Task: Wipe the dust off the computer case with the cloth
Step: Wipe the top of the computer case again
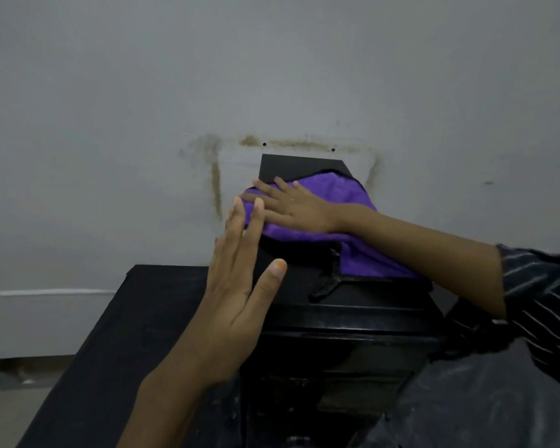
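Grey wall (pixel 110 92) behind, stained with brownish streaks near its middle; black worktop (pixel 133 318) below, running to the lower left; black computer case (pixel 337 321) upright against the wall, at the worktop's right; purple cloth (pixel 337 192) draped over the case's top, trailing down toward the right; striped sleeve (pixel 537 286) at the right edge; left hand (pixel 240 286) flat against the case's left side, fingers (pixel 236 221) straight and close together, thumb apart; right hand (pixel 291 205) pressing flat on the cloth, fingers slightly spread, pinching nothing.
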